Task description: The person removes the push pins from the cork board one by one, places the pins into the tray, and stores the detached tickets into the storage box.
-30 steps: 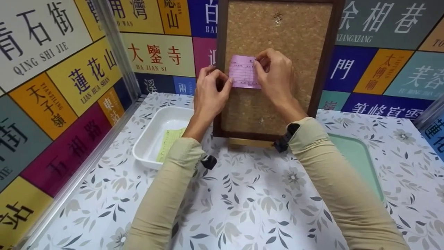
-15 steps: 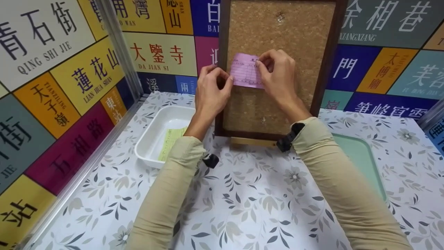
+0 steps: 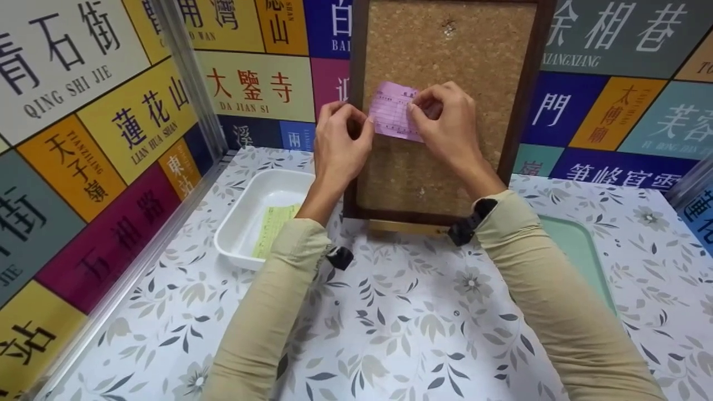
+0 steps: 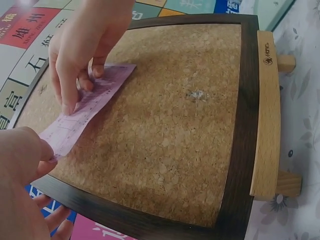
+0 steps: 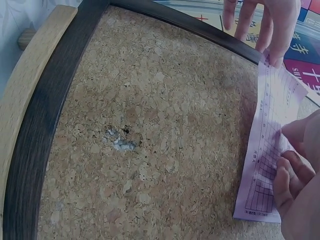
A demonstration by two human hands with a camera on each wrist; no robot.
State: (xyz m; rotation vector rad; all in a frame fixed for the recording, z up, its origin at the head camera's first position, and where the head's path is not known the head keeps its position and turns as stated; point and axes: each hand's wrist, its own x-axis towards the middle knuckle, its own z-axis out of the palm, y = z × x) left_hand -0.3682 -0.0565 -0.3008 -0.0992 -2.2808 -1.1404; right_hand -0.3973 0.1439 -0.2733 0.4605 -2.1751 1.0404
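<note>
A pink printed slip (image 3: 394, 111) is held in front of a dark-framed cork board (image 3: 445, 172). The left hand (image 3: 341, 142) pinches its left edge between thumb and finger. At the slip's right side is the right hand (image 3: 452, 125), thumb and fingertips together on the paper. In the left wrist view the slip (image 4: 95, 102) stretches between the left hand (image 4: 22, 160) and the right hand (image 4: 87, 50). The right wrist view shows the slip (image 5: 265, 165) close to the cork, with the right hand (image 5: 305, 175) on its face and the left hand (image 5: 272, 25) at its far end.
A white tray (image 3: 229, 236) with a yellow-green slip (image 3: 273, 225) inside stands left of the board. A green tray (image 3: 582, 250) lies to the right, partly behind the right forearm. A wooden stand (image 3: 401, 227) supports the board on the floral-covered table (image 3: 390, 323).
The slip has tilted, its right side now lower, and its bulge has changed. The right hand's fingertips have shifted slightly down along the paper. The left hand has hardly moved.
</note>
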